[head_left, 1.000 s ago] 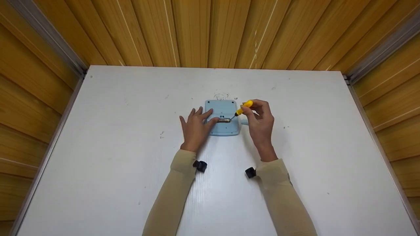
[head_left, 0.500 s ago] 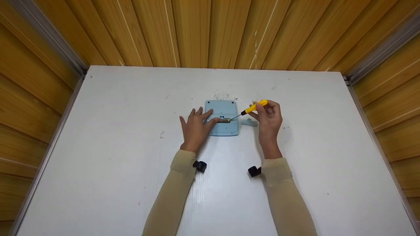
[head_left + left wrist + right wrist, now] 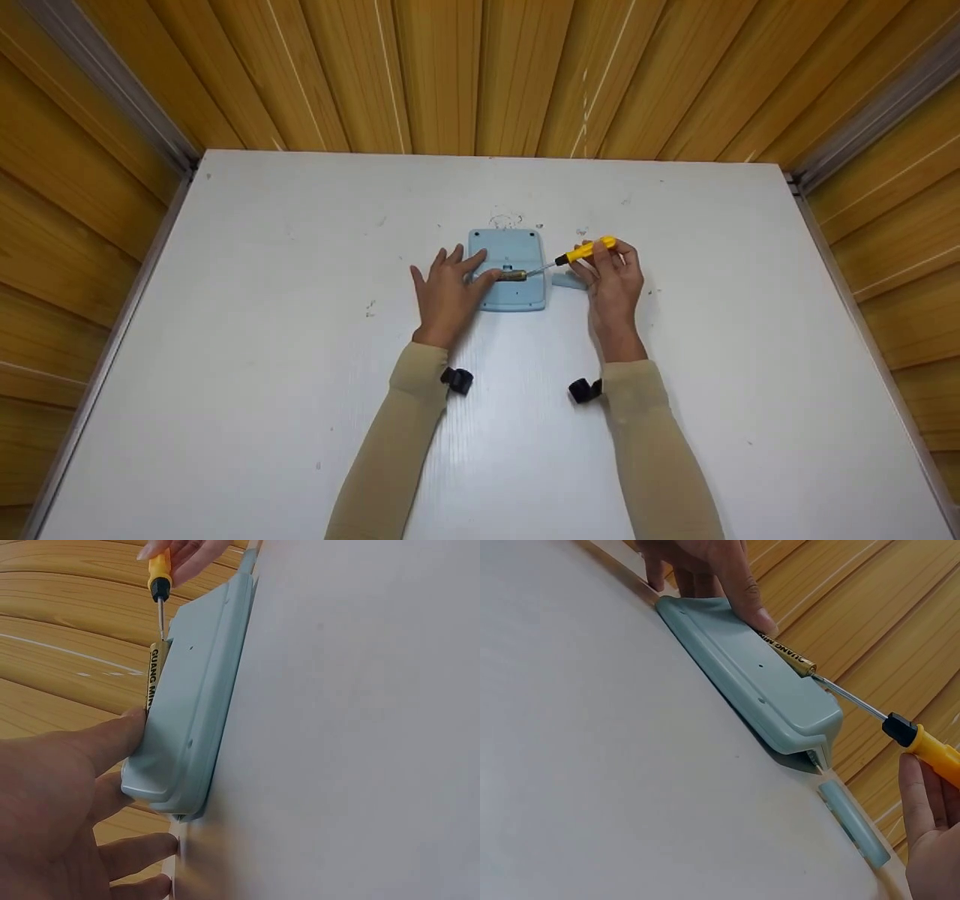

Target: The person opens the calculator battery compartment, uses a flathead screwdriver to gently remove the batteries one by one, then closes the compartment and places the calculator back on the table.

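Observation:
A light blue calculator (image 3: 508,243) lies back side up on the table. In its slot sits a gold battery (image 3: 513,276) with dark lettering, its near-right end raised in the right wrist view. My left hand (image 3: 448,296) has its fingers spread along the calculator's left edge, the thumb pressing on the battery's left end. My right hand (image 3: 616,296) pinches the yellow handle of a screwdriver (image 3: 585,250). The screwdriver's tip meets the battery's right end. A light blue battery cover (image 3: 855,823) lies right of the calculator, partly behind the right hand in the head view.
The white table (image 3: 300,405) carries small dark marks. Wood-patterned panels (image 3: 442,75) stand behind it and on both sides. A small black camera (image 3: 457,380) is strapped at the left wrist, another camera (image 3: 580,390) at the right.
My right hand has drawn back to the right with the screwdriver, which now leans lower; since half a second ago it dipped slightly. The left hand and the calculator have stayed put.

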`<action>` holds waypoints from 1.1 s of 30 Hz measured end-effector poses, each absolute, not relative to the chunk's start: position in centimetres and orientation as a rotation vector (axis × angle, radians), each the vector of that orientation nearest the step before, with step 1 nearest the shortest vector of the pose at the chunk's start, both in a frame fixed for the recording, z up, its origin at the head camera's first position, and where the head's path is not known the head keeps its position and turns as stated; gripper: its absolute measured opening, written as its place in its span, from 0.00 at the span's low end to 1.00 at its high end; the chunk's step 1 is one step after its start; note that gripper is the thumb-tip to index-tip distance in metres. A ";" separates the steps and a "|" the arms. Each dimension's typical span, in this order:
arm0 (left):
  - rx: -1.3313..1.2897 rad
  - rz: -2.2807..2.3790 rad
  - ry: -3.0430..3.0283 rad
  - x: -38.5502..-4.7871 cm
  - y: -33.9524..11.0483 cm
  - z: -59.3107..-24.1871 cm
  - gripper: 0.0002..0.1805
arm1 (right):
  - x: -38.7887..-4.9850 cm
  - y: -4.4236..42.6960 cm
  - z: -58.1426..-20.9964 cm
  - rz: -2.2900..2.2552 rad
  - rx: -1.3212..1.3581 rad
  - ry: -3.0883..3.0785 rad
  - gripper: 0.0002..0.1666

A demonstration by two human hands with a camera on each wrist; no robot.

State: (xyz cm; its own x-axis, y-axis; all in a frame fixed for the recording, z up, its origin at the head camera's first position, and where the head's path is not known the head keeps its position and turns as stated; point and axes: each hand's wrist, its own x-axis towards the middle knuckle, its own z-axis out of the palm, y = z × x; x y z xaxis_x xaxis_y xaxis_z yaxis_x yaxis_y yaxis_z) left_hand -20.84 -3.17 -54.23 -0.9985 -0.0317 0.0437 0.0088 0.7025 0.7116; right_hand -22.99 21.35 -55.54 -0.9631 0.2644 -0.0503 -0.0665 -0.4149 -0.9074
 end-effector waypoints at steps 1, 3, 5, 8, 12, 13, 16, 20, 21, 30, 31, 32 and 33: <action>0.018 -1.190 -2.852 -20.8 -3.2 -54.2 0.30 | -23.0 21.4 -55.5 2.479 -0.286 -1.568 0.23; 0.015 -1.189 -2.852 -20.8 -3.2 -54.2 0.30 | -23.0 21.4 -55.5 2.478 -0.296 -1.571 0.22; 0.014 -1.195 -2.852 -20.8 -3.2 -54.3 0.30 | -22.9 21.3 -55.3 2.469 -0.285 -1.573 0.22; 0.013 -1.202 -2.850 -20.8 -3.2 -54.3 0.30 | -22.8 21.2 -54.7 2.399 -0.216 -1.624 0.22; 0.005 -1.211 -2.844 -20.9 -3.2 -54.3 0.30 | -22.6 21.1 -53.5 2.252 -0.052 -1.691 0.20; 0.002 -1.214 -2.843 -20.9 -3.2 -54.3 0.30 | -22.5 21.0 -53.3 2.219 -0.013 -1.701 0.20; -0.001 -1.212 -2.842 -20.9 -3.3 -54.3 0.30 | -22.4 21.0 -52.5 2.152 0.075 -1.711 0.18; 0.001 -1.196 -2.836 -20.9 -3.3 -54.3 0.30 | -22.2 21.2 -51.5 2.078 0.138 -1.709 0.16; 0.001 -1.190 -2.835 -20.9 -3.2 -54.3 0.30 | -22.2 21.4 -51.3 2.056 0.149 -1.708 0.16; 0.006 -1.165 -2.842 -21.0 -3.2 -54.3 0.30 | -21.9 22.8 -49.7 1.876 0.134 -1.726 0.20; 0.008 -1.164 -2.845 -21.0 -3.2 -54.4 0.30 | -22.0 23.0 -49.7 1.861 0.125 -1.731 0.20; 0.008 -1.162 -2.847 -21.0 -3.2 -54.4 0.30 | -22.0 23.2 -49.8 1.853 0.114 -1.731 0.20; 0.008 -1.161 -2.848 -21.0 -3.2 -54.4 0.30 | -22.1 23.4 -49.8 1.835 0.104 -1.737 0.20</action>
State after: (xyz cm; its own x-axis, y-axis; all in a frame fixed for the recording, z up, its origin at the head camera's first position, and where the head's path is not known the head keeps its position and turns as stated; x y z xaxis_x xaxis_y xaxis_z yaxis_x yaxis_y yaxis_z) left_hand -21.00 -3.17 -54.37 -0.9978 -0.0297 0.0591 0.0201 0.7154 0.6985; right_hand -22.05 23.41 -49.83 -0.8151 0.3657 0.4493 -0.4686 0.0396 -0.8825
